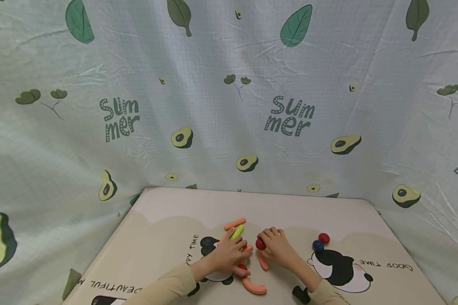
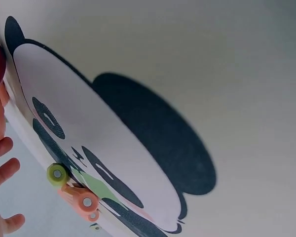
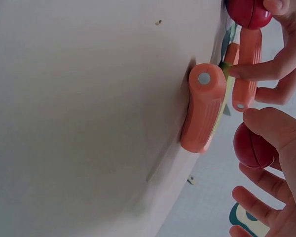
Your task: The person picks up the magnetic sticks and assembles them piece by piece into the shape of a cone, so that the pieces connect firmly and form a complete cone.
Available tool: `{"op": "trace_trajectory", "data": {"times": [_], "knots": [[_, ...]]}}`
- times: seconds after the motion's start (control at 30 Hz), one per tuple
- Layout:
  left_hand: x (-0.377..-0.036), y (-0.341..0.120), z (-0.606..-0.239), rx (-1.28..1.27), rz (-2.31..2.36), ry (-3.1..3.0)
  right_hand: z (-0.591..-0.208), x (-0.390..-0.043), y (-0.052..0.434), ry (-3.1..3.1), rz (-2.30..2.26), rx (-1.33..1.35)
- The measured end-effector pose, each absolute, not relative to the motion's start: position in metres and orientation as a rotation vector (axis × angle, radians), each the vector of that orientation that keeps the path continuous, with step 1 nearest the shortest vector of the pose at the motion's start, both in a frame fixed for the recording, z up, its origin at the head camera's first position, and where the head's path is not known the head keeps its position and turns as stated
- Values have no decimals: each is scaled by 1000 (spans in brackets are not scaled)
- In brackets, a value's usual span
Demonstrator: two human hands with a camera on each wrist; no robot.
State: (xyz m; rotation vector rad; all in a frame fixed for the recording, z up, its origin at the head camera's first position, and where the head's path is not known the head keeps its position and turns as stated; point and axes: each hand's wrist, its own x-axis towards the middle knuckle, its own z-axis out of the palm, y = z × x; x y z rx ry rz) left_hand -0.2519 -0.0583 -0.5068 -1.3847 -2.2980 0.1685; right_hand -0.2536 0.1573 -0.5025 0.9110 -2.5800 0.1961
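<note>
My left hand [image 1: 230,256] holds an orange stick [image 3: 249,49] with a small metal dot at its free end. A red ball [image 3: 249,11] sits at the stick's other end, with the thumb on the ball. To the right, my right hand [image 1: 280,250] pinches another red ball [image 3: 251,148] between thumb and fingers, close to the stick's free end but apart from it. Below that hand lies a curved orange stick [image 1: 263,261]. Another curved orange piece [image 1: 254,288] lies nearer me. A yellow-green stick [image 1: 237,231] and an orange stick [image 1: 235,223] lie beyond my left hand.
On the table [image 1: 168,207], a loose red ball [image 1: 324,238] and a blue ball [image 1: 318,245] rest side by side to the right of my right hand. The tabletop carries printed cartoon dogs. A patterned curtain [image 1: 213,106] hangs behind the table's far edge.
</note>
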Motion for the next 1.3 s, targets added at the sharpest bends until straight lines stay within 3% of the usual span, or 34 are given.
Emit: {"op": "trace_trajectory", "data": {"times": [1.3], "knots": [[-251,-58,-507,-1374,180,-2289,-510,-256,149,-2587,143,954]]}}
